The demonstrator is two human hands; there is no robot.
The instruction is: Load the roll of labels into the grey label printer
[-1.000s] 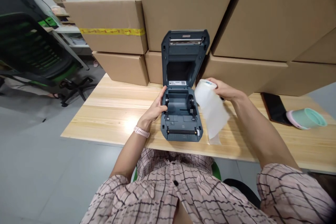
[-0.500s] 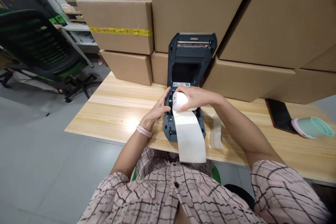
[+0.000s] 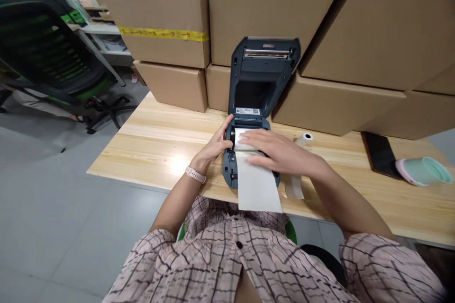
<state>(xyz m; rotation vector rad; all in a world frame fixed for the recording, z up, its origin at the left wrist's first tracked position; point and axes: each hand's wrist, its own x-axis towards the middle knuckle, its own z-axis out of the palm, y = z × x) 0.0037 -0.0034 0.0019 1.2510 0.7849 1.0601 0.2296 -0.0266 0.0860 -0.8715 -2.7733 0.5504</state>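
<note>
paper strip (image 3: 258, 191) overhangs the front of the open printer (image 3: 258, 75); left hand (image 3: 214, 148) grasps the printer's side, right hand (image 3: 280, 150), released, lies spread over the paper roll (image 3: 237, 138) inside. roll seating appears in hand; next move likely calls for keeping the strip straight.

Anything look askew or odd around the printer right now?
A white strip lies on the table right of the printer, looking stray; the right wrist hides whether it joins the small roll beyond. Nothing looks spilled or damaged.
</note>
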